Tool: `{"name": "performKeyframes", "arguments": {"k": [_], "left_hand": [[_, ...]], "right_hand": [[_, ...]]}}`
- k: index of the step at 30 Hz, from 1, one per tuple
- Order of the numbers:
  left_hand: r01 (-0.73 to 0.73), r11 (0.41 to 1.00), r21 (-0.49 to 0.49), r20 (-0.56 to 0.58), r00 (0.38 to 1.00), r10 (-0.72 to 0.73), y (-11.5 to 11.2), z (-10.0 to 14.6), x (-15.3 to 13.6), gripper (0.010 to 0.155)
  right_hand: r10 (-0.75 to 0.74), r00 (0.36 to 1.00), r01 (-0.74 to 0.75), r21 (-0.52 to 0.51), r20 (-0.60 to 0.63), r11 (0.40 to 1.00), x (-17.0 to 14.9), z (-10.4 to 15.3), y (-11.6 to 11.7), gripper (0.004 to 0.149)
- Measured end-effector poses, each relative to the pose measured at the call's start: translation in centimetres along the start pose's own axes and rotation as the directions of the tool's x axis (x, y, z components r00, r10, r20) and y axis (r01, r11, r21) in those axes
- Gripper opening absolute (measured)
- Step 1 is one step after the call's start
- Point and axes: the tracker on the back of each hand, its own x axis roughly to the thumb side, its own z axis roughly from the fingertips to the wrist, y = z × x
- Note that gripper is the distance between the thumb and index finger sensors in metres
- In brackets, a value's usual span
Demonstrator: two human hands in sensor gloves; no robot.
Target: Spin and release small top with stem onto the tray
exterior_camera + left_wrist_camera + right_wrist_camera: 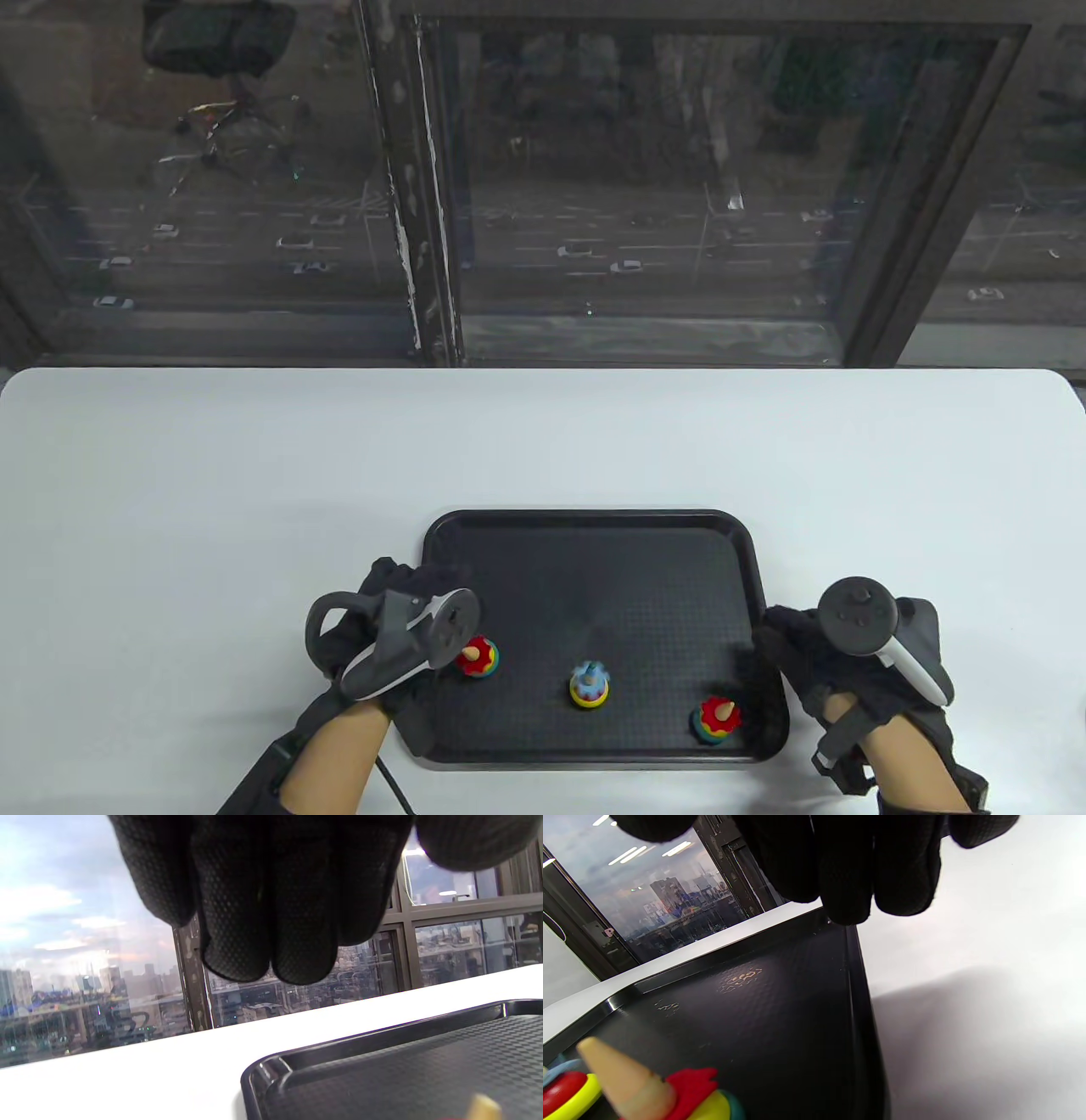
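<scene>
Three unlettered tops point(589, 686) on tray point(594, 531)

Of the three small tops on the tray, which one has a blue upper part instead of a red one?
The middle top. Its upper part is light blue above a yellow ring, while the left top and the right top both carry a red toothed disc around a wooden stem.

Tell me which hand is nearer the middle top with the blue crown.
Left, narrowly. The left hand hovers over the tray's left edge; the right hand sits beyond its right rim, farther from the blue-crowned top.
</scene>
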Motion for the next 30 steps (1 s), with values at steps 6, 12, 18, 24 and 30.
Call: {"name": "performKeyframes", "arguments": {"k": [6,12,18,24,30], "left_hand": [[-0.087,0.996,-0.007,-0.092,0.992,0.086,-0.6,1.6,-2.2,0.062],[-0.219,0.976,-0.010,-0.144,0.966,0.215,-1.3,2.3,-4.0,0.069],[-0.262,0.955,-0.140,-0.122,0.962,0.246,-3.1,2.2,-4.0,0.080],[-0.335,0.910,-0.243,-0.161,0.939,0.303,-4.6,2.0,-4.6,0.082],[-0.341,0.894,-0.289,-0.179,0.937,0.300,-5.5,1.9,-4.7,0.081]], "right_hand": [[-0.017,1.000,0.017,-0.014,-0.010,1.000,-0.4,-0.1,-0.3,0.069],[0.010,1.000,-0.009,-0.051,0.019,0.999,-0.4,0.1,-0.8,0.071],[0.001,0.999,0.003,-0.091,0.045,0.996,-0.3,0.4,-1.1,0.073],[-0.014,0.999,0.017,-0.074,0.034,0.997,-0.6,0.3,-0.9,0.074],[-0.012,1.000,0.013,-0.048,0.026,0.999,-0.9,0.1,-0.5,0.074]]}}
